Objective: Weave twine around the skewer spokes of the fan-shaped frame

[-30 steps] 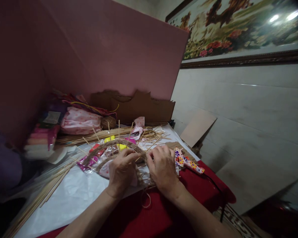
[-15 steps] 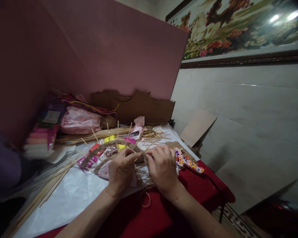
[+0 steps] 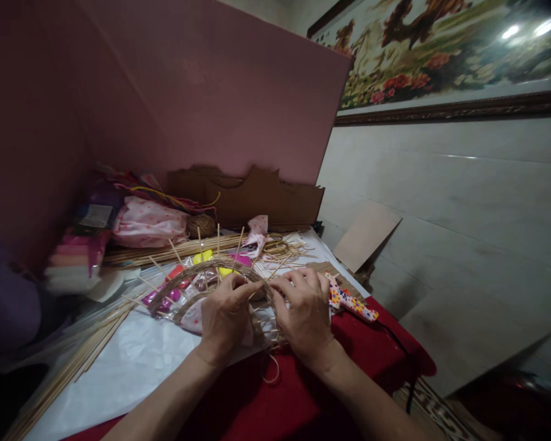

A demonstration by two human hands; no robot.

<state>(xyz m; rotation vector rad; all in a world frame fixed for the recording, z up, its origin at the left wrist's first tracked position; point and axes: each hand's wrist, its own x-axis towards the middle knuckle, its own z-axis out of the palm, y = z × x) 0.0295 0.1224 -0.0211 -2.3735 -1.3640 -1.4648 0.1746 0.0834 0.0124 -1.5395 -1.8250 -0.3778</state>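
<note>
Head view | my left hand (image 3: pixel 224 315) and right hand (image 3: pixel 305 313) both pinch the woven twine hoop (image 3: pixel 180 277) lying on the table (image 3: pixel 257 410), thumbs nearly meeting | I judge it goes best with the strand taut and the stakes evenly spaced.

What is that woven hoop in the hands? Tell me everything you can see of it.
The woven hoop is a curved band of tan, twine-like strands wound around thin pale sticks that poke out like spokes. It lies over the white sheet and coloured packets. The left hand and right hand grip its near side; a loose strand dangles onto the red cloth.
</note>
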